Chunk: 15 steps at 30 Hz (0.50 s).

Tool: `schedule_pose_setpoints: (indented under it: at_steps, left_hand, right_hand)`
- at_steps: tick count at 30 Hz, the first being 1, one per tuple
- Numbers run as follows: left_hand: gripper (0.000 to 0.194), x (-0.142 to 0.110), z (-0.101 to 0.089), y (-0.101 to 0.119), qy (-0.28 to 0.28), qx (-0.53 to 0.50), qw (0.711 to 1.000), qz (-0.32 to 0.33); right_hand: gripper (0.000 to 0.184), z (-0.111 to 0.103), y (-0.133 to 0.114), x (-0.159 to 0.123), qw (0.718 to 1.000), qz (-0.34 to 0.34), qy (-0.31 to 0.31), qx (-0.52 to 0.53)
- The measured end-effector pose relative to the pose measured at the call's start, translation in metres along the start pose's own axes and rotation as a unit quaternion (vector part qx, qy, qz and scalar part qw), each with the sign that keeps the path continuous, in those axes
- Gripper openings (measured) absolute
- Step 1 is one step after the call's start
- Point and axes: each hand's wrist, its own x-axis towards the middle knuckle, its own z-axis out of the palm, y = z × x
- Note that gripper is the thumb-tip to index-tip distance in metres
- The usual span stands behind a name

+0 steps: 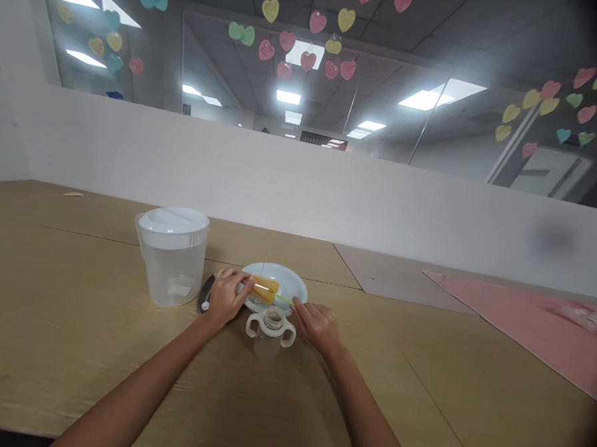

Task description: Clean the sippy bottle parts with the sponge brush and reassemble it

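Over a white bowl (295,280), my left hand (229,294) is closed on a yellow-orange lobed piece (265,288); its exact kind I cannot make out. A thin light-green stick (284,300) runs from that piece to my right hand (319,326), whose fingers pinch its end. Just below and between both hands, a clear baby bottle (267,345) with two white handles stands upright, its mouth uncovered. A dark round dish (203,290) lies partly hidden behind my left hand, with a small white piece (205,306) on it.
A translucent pitcher (173,267) with a white lid stands left of my left hand. On the right a pink mat (533,322) covers part of the wooden table (96,346). A white wall (280,182) with a window above bounds the table's back.
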Motion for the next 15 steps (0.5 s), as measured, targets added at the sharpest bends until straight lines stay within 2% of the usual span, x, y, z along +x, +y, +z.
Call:
schedule_pose_setpoints:
  at_steps: [2, 5, 8, 11, 15]
  left_hand:
    - [0.041, 0.001, -0.001, -0.001, 0.023, -0.010, 1.000, -0.009]
    - [0.043, 0.000, 0.004, 0.000, 0.071, -0.087, 0.992, -0.052]
    - [0.043, 0.001, 0.010, -0.002, 0.145, -0.138, 0.974, -0.109]
    - [0.045, 0.003, 0.012, -0.010, 0.200, -0.111, 0.965, -0.126]
    - [0.045, 0.004, 0.014, -0.028, 0.179, -0.028, 0.976, -0.119]
  right_hand:
    - [0.016, -0.001, -0.002, 0.002, 1.000, -0.012, 0.009, 0.001]
    - [0.016, -0.002, -0.004, 0.004, 1.000, 0.001, 0.016, 0.002]
    - [0.018, -0.003, -0.002, 0.003, 0.999, 0.045, 0.025, -0.005]
    - [0.020, -0.003, 0.000, 0.002, 0.994, 0.100, 0.053, 0.004]
    - [0.017, -0.004, -0.001, 0.001, 0.989, 0.122, 0.078, 0.020]
